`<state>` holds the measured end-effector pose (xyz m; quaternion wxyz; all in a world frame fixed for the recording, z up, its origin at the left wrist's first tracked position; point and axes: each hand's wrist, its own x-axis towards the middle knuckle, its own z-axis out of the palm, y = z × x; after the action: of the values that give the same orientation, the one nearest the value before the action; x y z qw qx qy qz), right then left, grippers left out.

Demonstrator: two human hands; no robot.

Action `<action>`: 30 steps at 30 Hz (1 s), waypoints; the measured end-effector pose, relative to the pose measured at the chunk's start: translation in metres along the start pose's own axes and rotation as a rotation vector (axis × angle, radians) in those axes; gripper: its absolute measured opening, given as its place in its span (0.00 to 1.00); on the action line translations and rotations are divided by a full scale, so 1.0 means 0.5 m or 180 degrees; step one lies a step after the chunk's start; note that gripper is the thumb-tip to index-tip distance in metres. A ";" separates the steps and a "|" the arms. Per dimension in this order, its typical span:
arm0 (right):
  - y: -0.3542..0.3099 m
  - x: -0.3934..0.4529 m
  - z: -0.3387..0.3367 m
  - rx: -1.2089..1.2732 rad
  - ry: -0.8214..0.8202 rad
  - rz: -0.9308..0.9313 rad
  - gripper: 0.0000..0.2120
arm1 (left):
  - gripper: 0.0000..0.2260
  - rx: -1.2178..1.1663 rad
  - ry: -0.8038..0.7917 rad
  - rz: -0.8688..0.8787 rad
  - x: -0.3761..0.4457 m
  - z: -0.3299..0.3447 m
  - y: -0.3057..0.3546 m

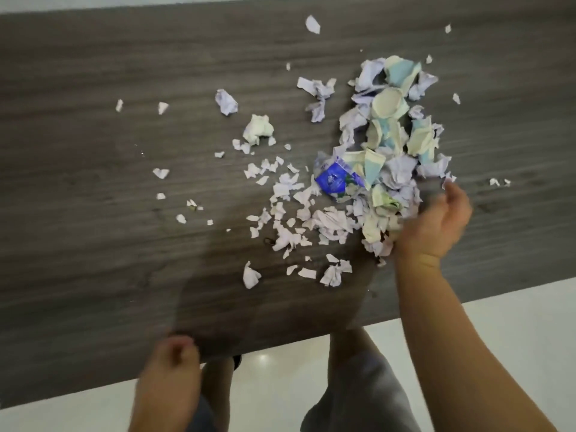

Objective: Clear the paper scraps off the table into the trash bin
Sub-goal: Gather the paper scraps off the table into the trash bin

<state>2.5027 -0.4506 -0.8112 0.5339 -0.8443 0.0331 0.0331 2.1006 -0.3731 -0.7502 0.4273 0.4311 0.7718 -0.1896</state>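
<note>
Dark wood-grain desk carrying paper scraps, heaped right of centre. Right hand touching heap's near-right edge, fingers relaxed apart. Left hand hanging at desk's near edge, fingers curling, blurred, holding nothing visible.

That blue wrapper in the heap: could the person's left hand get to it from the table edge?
Probably yes. The left hand sits at the near edge of the table, holding nothing. Only flat, loose scraps lie between it and the blue wrapper. The right hand works the heap's other side.
</note>
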 end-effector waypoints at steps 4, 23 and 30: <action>-0.052 0.092 -0.019 -0.0061 0.0359 0.0596 0.21 | 0.11 0.0062 -0.0627 -0.0259 0.014 0.008 0.032; -0.199 -0.015 0.140 -0.1714 -0.1466 -0.0539 0.24 | 0.10 -0.0094 -0.1358 0.0476 0.021 0.025 0.387; -0.228 -0.053 0.190 -0.2955 -0.3024 -0.0838 0.62 | 0.28 0.1978 -0.0131 0.0680 0.135 -0.108 0.275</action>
<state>2.4850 -0.3155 -0.7468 0.0721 -0.8768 -0.3259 0.3461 2.1697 -0.2268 -0.7652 0.3083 0.6154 0.6186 -0.3788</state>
